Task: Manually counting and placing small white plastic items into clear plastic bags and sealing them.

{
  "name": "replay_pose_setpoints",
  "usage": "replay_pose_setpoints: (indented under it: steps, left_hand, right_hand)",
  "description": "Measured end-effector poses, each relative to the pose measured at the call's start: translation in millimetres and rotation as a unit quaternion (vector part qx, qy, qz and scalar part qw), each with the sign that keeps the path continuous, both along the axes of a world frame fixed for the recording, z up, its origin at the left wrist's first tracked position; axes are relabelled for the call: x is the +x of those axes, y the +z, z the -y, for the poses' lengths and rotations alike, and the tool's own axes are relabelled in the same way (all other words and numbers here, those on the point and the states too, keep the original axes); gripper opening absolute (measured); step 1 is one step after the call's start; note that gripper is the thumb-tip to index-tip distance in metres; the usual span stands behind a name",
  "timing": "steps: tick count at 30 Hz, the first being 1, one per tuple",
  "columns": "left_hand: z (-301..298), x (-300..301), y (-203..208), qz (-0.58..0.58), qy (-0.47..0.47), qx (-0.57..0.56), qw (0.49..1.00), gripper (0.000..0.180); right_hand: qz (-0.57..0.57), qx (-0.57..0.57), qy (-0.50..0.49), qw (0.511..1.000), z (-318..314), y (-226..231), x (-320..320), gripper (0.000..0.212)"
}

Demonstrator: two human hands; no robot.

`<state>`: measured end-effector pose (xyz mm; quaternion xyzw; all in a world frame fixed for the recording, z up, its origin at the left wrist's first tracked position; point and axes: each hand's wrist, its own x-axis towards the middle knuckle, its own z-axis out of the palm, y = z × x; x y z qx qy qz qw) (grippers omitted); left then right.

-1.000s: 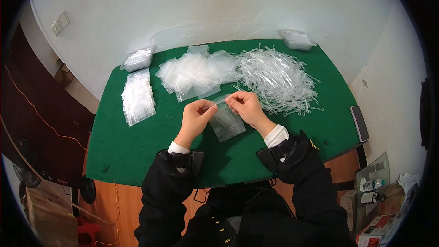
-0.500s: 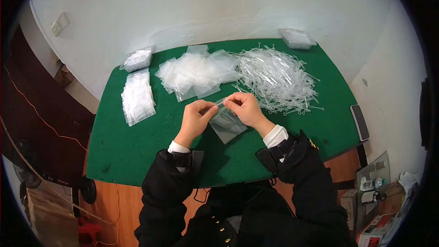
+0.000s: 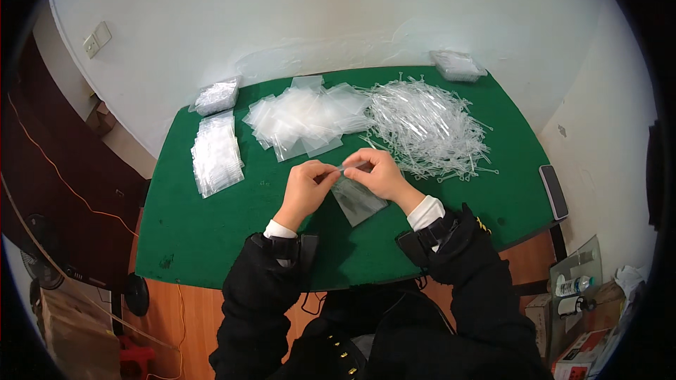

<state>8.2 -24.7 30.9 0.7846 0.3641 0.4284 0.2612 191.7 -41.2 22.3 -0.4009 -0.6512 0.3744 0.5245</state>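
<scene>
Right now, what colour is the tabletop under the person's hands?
The tabletop is plain green with a few dark spots, clearest in the head view.

The person's left forearm (image 3: 255, 285) and right forearm (image 3: 470, 267), both in black sleeves, reached forward and slanted inward, set well apart toward the elbows. Out in front, the left hand (image 3: 304, 190) and right hand (image 3: 380, 176) nearly met. I could see the back of the left one turned up, its fingers (image 3: 313, 169) curled and its thumb pressed in toward the index finger. The right one mirrored that pose from its own side, thumb against bent forefinger in a pinch, knuckles uppermost. White cuffs (image 3: 426, 212) showed at both wrists, with dark straps (image 3: 438, 231) around them.
</scene>
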Motion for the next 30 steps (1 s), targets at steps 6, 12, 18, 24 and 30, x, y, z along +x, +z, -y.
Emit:
replay_pose_setpoints:
  steps: [6,12,18,24,30]
  left_hand:
    - [2,1,2,-0.014,-0.012,0.005,1.000,0.010]
    - [-2,-1,-4,0.001,-0.003,-0.048,0.999,0.012]
    - [-4,-3,-7,-0.004,0.006,-0.135,0.991,0.015]
    - [-10,-10,-12,-0.034,-0.031,-0.211,0.976,0.015]
    - [-4,-8,-10,-0.082,-0.096,-0.203,0.971,0.018]
  right_hand:
    - [0.003,-0.038,0.026,0.999,-1,1,2,0.010]
    - [0.033,-0.037,-0.011,0.999,-9,-5,9,0.010]
    - [0.019,-0.031,-0.023,0.999,-13,-12,16,0.011]
    - [0.012,-0.043,-0.045,0.998,-16,-15,15,0.013]
    - [-0.027,-0.061,-0.039,0.997,-15,-14,10,0.013]
